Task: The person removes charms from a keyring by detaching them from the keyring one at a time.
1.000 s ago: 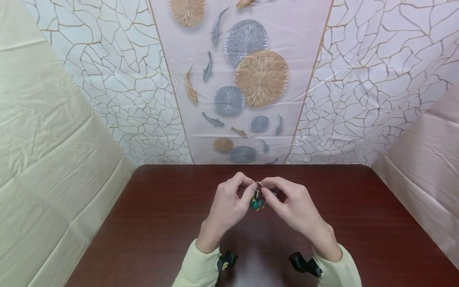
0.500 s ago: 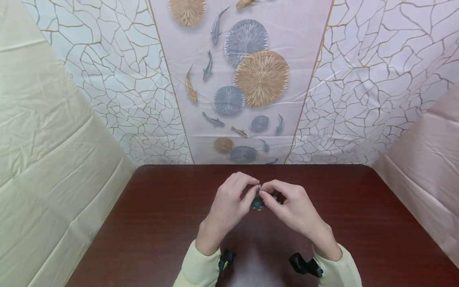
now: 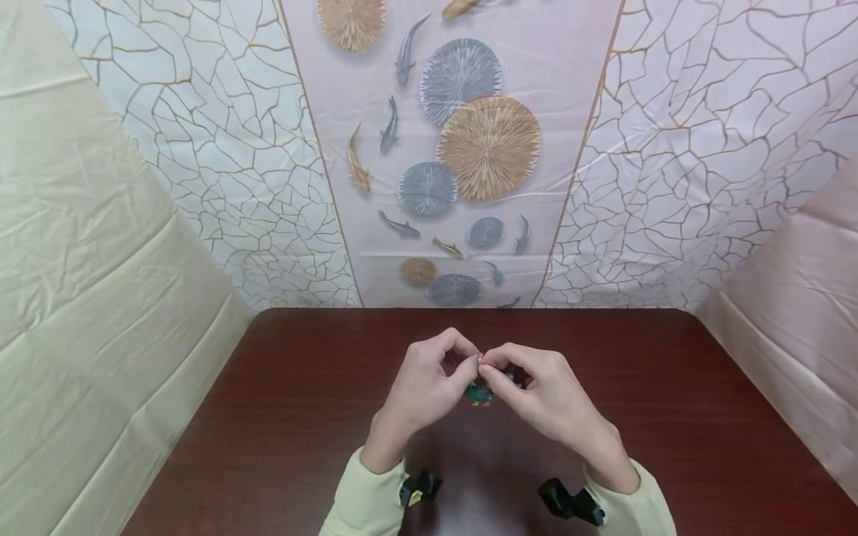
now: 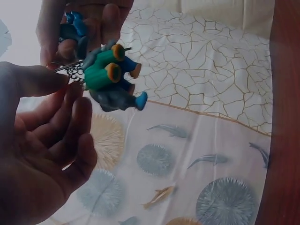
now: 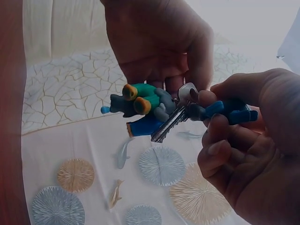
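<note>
both hands meet above the bench (image 3: 281,417). left hand (image 3: 429,383) and right hand (image 3: 543,394) pinch a key ring (image 3: 480,360) with curled fingers; a green figure (image 5: 140,101) and key (image 5: 169,124) dangle, mostly hidden from the head view.

Table (image 3: 281,417) is open wood L, R & in front of the two hands, which meet above its middle, so a hand can pass either side. L hand (image 3: 429,383) & R hand (image 3: 543,394) pinch the keyring (image 3: 480,360) tip to tip w/ no gap between; figure charm (image 3: 480,392) hangs just under. Backdrop sheets (image 3: 462,186) wall off the table's far edge & both sides.
</note>
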`<state>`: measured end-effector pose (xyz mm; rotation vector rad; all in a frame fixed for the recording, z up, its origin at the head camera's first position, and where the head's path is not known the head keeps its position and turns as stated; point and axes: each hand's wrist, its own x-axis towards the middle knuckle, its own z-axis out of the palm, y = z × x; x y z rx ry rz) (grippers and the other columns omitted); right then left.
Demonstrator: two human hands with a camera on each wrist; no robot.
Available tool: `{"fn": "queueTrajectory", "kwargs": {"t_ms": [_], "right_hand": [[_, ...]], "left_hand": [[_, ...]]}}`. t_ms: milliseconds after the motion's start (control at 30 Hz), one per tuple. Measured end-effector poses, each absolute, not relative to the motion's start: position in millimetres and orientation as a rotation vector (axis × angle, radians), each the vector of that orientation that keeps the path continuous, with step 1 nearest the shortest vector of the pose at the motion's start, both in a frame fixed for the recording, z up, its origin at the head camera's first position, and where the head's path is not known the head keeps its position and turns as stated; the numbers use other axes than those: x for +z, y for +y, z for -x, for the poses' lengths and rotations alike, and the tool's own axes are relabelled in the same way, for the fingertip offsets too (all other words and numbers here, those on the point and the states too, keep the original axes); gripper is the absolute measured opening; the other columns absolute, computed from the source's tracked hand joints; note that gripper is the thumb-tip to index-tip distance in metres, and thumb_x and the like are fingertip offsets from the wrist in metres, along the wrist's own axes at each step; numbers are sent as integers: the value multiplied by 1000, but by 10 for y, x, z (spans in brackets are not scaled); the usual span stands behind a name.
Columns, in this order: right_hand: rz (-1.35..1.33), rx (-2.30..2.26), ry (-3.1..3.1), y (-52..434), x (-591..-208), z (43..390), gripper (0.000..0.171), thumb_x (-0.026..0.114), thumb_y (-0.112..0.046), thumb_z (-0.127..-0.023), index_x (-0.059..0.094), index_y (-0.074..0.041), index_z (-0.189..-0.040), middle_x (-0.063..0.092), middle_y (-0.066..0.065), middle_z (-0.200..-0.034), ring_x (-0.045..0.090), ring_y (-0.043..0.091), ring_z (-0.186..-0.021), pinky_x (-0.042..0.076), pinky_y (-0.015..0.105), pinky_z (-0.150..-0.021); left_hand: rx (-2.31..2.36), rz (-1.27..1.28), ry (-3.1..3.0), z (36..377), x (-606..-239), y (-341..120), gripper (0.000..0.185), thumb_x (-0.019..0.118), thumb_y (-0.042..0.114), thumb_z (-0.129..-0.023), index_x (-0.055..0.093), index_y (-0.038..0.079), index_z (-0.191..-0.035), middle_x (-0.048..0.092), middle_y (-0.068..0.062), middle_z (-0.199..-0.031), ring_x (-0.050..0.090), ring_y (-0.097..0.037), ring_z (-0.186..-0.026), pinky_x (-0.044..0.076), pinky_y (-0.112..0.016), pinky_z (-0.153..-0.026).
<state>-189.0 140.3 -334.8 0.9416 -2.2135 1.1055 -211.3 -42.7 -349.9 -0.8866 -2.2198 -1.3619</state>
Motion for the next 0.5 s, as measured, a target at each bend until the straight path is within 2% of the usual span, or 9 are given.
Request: {"fn": "queueTrajectory", "kwargs": {"t_ms": [233, 500], "right_hand": [[-952, 1052, -2211, 1419, -3351, 1900, 19, 71, -2, -85, 68, -19, -89, 64, -12, -75, 51, -4, -61, 42, 11, -55], [-945, 1092, -2222, 1408, -3343, 1881, 18, 71, -4, -87, 69, -21, -91, 66, -12, -77, 52, -3, -62, 43, 12, -54]], "left_hand": [[-1197, 1029, -2091, 2145, -3500, -431, 11, 64, 3, -91, 64, 11, -98, 66, -1, -90, 60, -5, -76, 52, -12, -67], [-1184, 1008, -2053, 2129, -3497, -437, 9, 66, 1, -89, 66, 9, -92, 68, -1, -87, 63, -4, -74, 52, -12, -64]]}}
